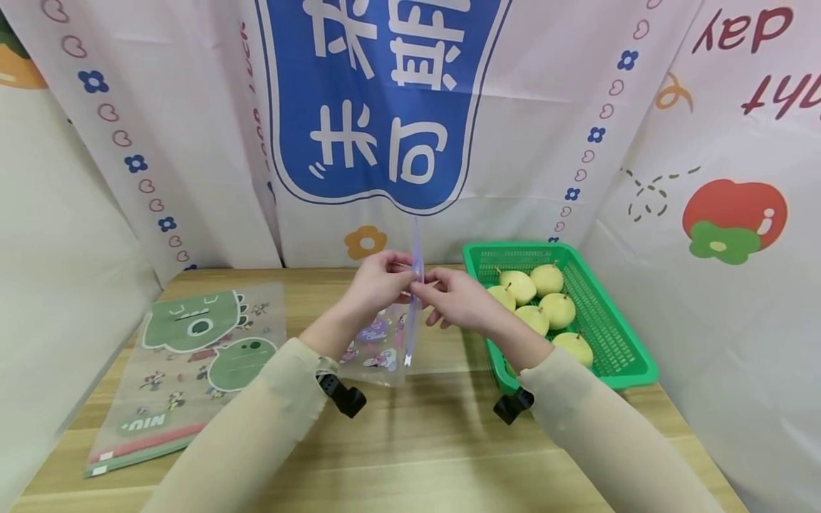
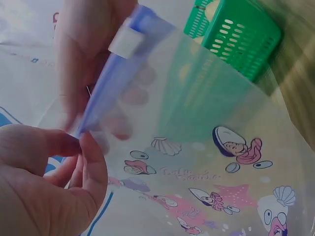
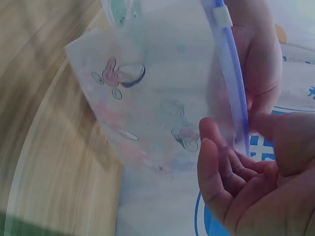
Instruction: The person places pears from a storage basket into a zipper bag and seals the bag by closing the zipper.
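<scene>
A clear slider zip bag (image 1: 381, 349) with pink and purple cartoon prints hangs upright over the middle of the table, its purple zip strip (image 2: 106, 81) held up between both hands. My left hand (image 1: 383, 283) pinches the strip between thumb and fingers from the left. From the right, my right hand (image 1: 463, 299) has thumb and fingers at the same strip, gripping the bag's edge. A white slider (image 2: 126, 40) sits near the end of the strip, away from the pinching fingers. In the right wrist view, the bag's printed side (image 3: 147, 98) spreads out beside the right fingers.
Right of the hands stands a green plastic basket (image 1: 616, 349) with several pale yellow pears (image 1: 556, 311) in it. A larger bag (image 1: 192, 356) with green dinosaur prints lies flat at the left of the wooden table (image 1: 410, 463). Printed cloth (image 1: 532, 142) hangs behind.
</scene>
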`<state>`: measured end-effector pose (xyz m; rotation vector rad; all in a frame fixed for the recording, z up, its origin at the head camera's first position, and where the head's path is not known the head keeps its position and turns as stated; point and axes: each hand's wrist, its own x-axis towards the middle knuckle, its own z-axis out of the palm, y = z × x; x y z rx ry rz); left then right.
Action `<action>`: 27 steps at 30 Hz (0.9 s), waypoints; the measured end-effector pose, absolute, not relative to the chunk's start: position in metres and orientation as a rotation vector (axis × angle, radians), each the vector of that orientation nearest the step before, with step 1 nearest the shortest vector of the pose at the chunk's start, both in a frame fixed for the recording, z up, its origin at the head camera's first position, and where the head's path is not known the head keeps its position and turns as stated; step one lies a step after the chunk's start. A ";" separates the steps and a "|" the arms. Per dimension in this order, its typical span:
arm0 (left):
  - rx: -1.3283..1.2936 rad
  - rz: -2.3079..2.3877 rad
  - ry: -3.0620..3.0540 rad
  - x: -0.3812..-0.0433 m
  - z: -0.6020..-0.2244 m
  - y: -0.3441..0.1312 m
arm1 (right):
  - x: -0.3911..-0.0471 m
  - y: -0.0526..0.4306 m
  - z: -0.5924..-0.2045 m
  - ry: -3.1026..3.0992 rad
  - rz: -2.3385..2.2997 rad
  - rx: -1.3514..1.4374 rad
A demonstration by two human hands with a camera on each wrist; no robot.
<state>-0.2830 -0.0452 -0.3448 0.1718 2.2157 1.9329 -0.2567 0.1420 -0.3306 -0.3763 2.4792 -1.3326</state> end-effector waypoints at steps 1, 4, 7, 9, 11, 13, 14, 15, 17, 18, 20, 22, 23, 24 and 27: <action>0.165 1.933 2.217 -0.283 -0.344 -0.044 | -0.258 0.143 -0.331 2.487 -1.337 -0.374; 0.132 1.895 2.298 -0.282 -0.342 -0.046 | -0.260 0.146 -0.333 2.519 -1.341 -0.372; 0.118 1.729 2.601 -0.281 -0.337 -0.051 | -0.261 0.149 -0.332 2.578 -1.329 -0.337; 0.114 1.562 2.849 -0.281 -0.335 -0.057 | -0.261 0.152 -0.330 2.611 -1.333 -0.299; 0.090 1.359 3.033 -0.281 -0.332 -0.063 | -0.261 0.154 -0.328 2.635 -1.334 -0.267; 0.103 1.254 3.062 -0.283 -0.330 -0.070 | -0.260 0.156 -0.326 2.649 -1.340 -0.249; 0.109 1.226 3.027 -0.283 -0.330 -0.074 | -0.260 0.156 -0.325 2.653 -1.339 -0.245; 0.116 1.224 2.959 -0.283 -0.329 -0.077 | -0.261 0.157 -0.325 2.659 -1.332 -0.242; 0.133 1.269 2.777 -0.283 -0.328 -0.082 | -0.261 0.157 -0.325 2.673 -1.318 -0.235; 0.138 1.306 2.683 -0.284 -0.328 -0.085 | -0.262 0.157 -0.325 2.676 -1.315 -0.229; 0.130 1.360 2.537 -0.284 -0.327 -0.088 | -0.263 0.157 -0.326 2.675 -1.309 -0.217; 0.132 1.381 2.474 -0.285 -0.327 -0.091 | -0.264 0.158 -0.326 2.666 -1.304 -0.204; 0.129 1.389 2.472 -0.285 -0.326 -0.092 | -0.264 0.158 -0.327 2.660 -1.302 -0.197; 0.126 1.382 2.494 -0.285 -0.326 -0.094 | -0.265 0.158 -0.327 2.654 -1.301 -0.189; 0.098 1.248 2.673 -0.286 -0.323 -0.099 | -0.268 0.160 -0.327 2.675 -1.265 -0.164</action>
